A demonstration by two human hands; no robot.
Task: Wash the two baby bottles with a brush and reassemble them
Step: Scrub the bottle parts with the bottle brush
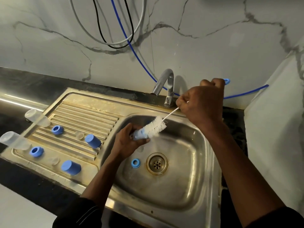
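Note:
Over the sink basin my left hand grips a small clear and blue bottle part. My right hand holds the bottle brush by its handle; the white bristles touch the part's open end. Two clear bottles lie on the left of the drainboard. Two blue rings, two blue caps and two clear nipples sit on the drainboard. Another blue ring lies in the basin.
A chrome tap stands behind the basin, with no water seen at its spout. The drain is in the basin's middle. Blue, black and white hoses hang on the marble wall. A black counter surrounds the sink.

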